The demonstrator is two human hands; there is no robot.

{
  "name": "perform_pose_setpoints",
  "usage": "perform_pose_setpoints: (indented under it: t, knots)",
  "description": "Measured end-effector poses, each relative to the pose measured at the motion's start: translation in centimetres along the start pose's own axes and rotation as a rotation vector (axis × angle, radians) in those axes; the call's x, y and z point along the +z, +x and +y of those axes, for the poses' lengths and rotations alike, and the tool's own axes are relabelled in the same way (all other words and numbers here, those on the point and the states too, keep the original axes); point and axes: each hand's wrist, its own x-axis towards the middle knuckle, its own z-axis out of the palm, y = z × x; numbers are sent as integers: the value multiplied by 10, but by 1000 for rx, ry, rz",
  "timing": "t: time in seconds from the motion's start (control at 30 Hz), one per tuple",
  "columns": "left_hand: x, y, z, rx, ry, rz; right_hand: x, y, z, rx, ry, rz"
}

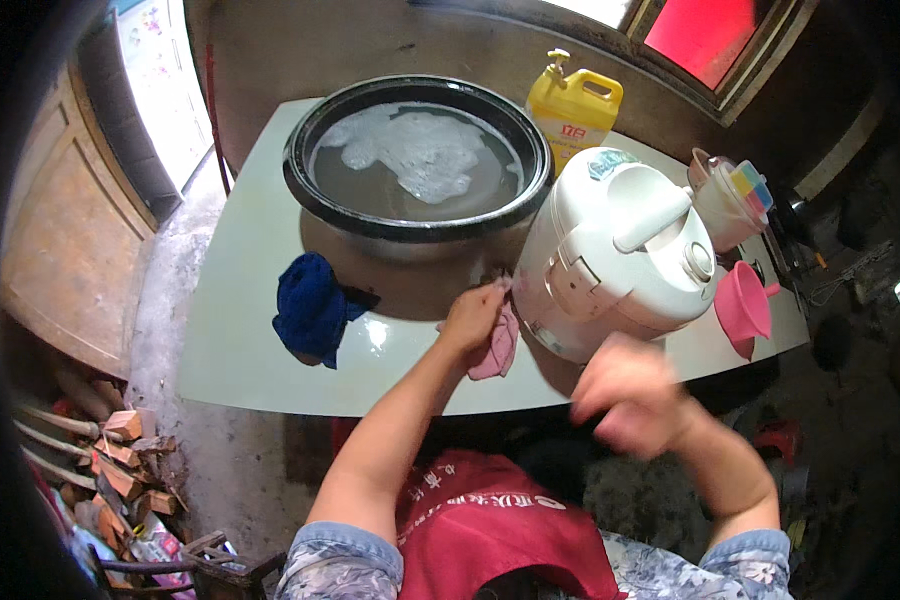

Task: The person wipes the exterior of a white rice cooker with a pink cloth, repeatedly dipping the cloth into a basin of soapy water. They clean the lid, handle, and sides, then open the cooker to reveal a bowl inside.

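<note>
My left hand [478, 321] is closed on a pink cloth [498, 346] that hangs against the white tabletop, just left of a large white rice cooker [621, 259]. The cooker stands with its lid down. In front of the cooker, my right hand [630, 396] is blurred, and whether it holds anything is unclear. A crumpled dark blue cloth [309, 309] lies on the table [232, 330] to the left. Behind my left hand, a wide black-rimmed basin [412, 231] contains murky water with white foam [439, 154].
Behind the cooker stands a yellow pump jug [576, 101]. A pink plastic dipper [741, 304] and white containers [726, 202] are at the table's right end. Split firewood [124, 457] and a dark wooden chair [225, 566] are on the floor at lower left, below a wooden door [67, 217].
</note>
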Motion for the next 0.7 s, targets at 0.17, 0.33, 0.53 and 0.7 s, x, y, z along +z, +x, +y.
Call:
perform_pose_setpoints:
  t: [0.17, 0.33, 0.53, 0.7]
  knots:
    - [29, 3, -11, 72, -205, 22, 184, -114, 84, 714, 247, -158]
    - [18, -1, -12, -70, -220, -127, 347, -201, 231, 1319, 14, -697]
    - [3, -20, 5, -172, -282, -178, 402, -190, 264, 1551, 76, -697]
    - [-8, -28, 11, -297, -245, -261, 411, -172, 275, 1583, 153, -722]
